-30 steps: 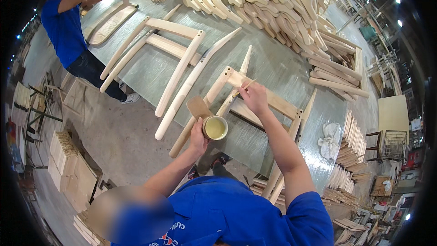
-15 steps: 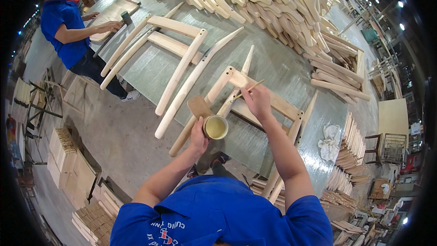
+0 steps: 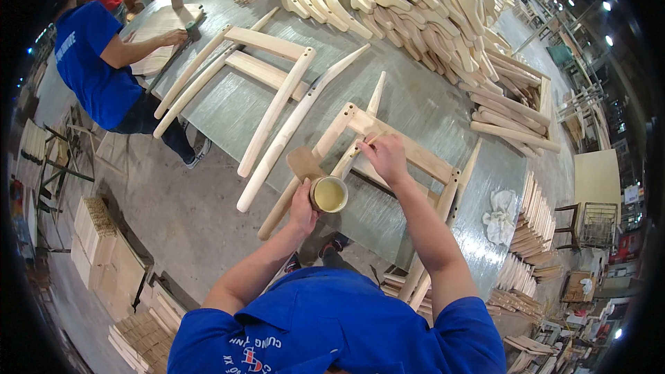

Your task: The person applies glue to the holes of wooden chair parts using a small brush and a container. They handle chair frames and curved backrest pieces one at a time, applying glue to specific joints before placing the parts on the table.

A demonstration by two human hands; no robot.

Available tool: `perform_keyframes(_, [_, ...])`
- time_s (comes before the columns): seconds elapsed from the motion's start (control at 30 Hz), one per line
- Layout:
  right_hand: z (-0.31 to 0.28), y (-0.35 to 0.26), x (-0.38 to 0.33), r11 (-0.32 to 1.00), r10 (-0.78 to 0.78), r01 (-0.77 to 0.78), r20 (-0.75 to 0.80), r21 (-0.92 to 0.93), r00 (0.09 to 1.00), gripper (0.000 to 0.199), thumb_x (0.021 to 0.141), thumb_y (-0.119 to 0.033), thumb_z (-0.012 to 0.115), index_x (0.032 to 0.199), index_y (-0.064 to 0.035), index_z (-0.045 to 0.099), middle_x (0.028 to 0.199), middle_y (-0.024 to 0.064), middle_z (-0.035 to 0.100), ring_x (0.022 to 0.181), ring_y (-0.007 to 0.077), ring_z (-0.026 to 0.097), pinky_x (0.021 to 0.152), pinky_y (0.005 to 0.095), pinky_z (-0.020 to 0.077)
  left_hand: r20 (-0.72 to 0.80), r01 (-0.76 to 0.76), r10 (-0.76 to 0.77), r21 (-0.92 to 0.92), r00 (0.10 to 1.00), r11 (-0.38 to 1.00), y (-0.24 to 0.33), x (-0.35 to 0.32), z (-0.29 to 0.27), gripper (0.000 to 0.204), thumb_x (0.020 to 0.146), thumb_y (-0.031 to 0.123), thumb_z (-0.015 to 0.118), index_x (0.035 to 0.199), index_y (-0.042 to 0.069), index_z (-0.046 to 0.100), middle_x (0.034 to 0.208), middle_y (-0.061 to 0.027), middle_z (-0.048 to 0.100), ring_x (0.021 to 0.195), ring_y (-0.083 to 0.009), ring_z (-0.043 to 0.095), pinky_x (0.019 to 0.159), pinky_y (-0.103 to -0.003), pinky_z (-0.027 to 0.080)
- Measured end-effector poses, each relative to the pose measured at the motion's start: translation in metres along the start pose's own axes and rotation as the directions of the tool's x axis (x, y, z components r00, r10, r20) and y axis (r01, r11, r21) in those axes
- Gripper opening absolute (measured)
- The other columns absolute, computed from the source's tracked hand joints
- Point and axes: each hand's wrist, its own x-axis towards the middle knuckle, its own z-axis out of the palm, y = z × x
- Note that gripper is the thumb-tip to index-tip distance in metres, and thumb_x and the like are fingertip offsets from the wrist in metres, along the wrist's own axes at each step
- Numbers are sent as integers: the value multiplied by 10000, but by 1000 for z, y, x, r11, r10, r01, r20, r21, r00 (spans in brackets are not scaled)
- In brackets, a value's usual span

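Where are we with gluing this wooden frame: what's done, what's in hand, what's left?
Done: the frame on the table looks partly put together, its top corner already joined. In hand: the left hand holds a cup of yellowish glue; the right hand works a thin stick at a rail of the frame. Left: several loose curved pieces lie beside it, not yet joined. Whether other joints are glued, I cannot tell.

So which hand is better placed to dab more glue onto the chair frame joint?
Probably the right. The right hand already holds a thin stick against the wooden chair frame, while the left hand is occupied holding the small cup of yellowish glue beside it.
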Motion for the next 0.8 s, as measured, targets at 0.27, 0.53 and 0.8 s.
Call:
perform_keyframes(0.27, [-36, -27, -17, 951, -41, 46, -22, 306, 999, 47, 798, -91, 638, 813, -62, 605, 807, 56, 641, 782, 201, 604, 802, 325, 425, 42, 95, -97, 41, 994, 995, 11, -3, 9, 443, 983, 422, 291, 1189, 79, 481, 1137, -108, 592, 979, -250, 626, 752, -436, 546])
perform_keyframes(0.53, [-60, -81, -67, 745, 463, -297, -142, 597, 875, 181, 869, -159, 639, 806, 1, 583, 715, 51, 643, 673, 101, 588, 657, 261, 477, 130, -186, 170, 125, 977, 975, 37, -14, 43, 369, 982, 375, 375, 1176, 72, 455, 1104, -85, 578, 917, -181, 627, 686, -349, 563])
perform_keyframes(0.8, [-66, -70, -131, 49, 746, -87, 22, 995, 665, 111, 896, -159, 596, 843, -71, 554, 757, 54, 628, 674, 140, 606, 656, 280, 494, 328, -149, 112, 89, 938, 985, 25, -38, 76, 372, 992, 404, 309, 1171, 105, 438, 1097, -67, 581, 927, -165, 622, 698, -331, 540])
